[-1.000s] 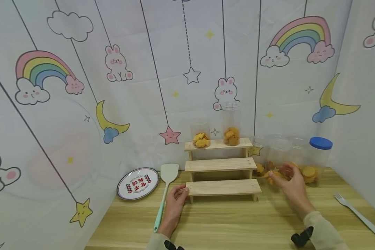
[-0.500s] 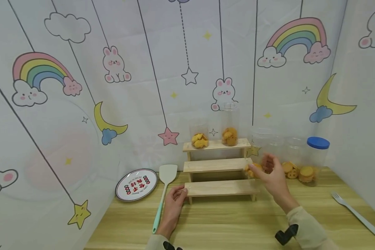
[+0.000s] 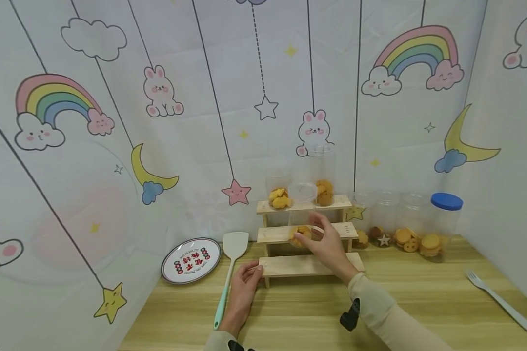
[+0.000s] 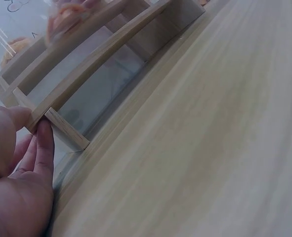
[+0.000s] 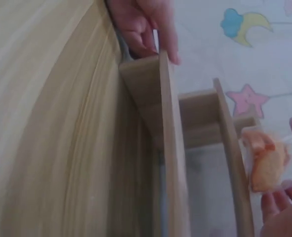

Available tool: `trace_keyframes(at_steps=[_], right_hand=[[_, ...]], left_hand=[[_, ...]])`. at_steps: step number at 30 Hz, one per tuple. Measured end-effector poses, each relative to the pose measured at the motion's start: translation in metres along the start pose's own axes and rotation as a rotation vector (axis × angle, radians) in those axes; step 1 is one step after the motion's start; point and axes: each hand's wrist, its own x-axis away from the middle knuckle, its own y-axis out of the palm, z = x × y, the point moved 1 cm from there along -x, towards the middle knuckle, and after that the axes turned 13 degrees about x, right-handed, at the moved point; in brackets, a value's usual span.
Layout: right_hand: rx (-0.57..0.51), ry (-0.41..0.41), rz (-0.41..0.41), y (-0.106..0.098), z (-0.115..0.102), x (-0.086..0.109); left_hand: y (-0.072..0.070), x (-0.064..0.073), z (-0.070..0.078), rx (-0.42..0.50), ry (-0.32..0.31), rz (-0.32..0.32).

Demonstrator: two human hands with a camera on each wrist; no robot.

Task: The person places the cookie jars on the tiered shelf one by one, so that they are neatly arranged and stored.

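Shifted towards 9 o'clock since last head frame: clear cylindrical plastic jar of orange biscuits (image 3: 302, 217), gripped by right hand (image 3: 329, 246), now at middle tier of pale wooden three-step shelf (image 3: 285, 265); contact unclear. Left hand (image 3: 245, 287) pinches shelf's 8 o'clock corner. Left wrist: jar blurred at 11 o'clock. Right wrist: jar at 4 o'clock, right hand cut off.

Ancillary items, worktop & bkgd.
Plate (image 3: 191, 261), wht w/ dark rim & red/blk print, is located at L rear of wood-grain table (image 3: 430, 297). Spatula (image 3: 235, 246), wht head, mint-grn handle, lies just R of plate, head to rear. Fork (image 3: 503, 304), pale hdl., lies near R edge, tines to rear. Wht cartoon-print backdrop (image 3: 241, 68) encloses rear & both sides; pink star (image 3: 236, 193) print appears above spatula.
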Motion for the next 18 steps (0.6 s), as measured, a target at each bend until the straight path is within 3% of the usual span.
trace_keyframes(at_steps=[4,9,14,18], right_hand=[[0.021,-0.010,-0.043,0.022,-0.009,-0.012],[0.040,-0.026,-0.041,0.043,-0.010,-0.026],[0.212,-0.103,-0.046,0.053,-0.004,-0.032],[0.315,-0.121,-0.044,0.056,-0.004,-0.033]], left_hand=[[-0.001,-0.001,-0.002,-0.007,-0.001,-0.003],[-0.001,-0.002,-0.002,0.008,0.004,-0.004],[0.000,-0.001,-0.001,0.012,0.000,-0.004],[0.000,0.000,0.000,0.005,0.001,-0.006]])
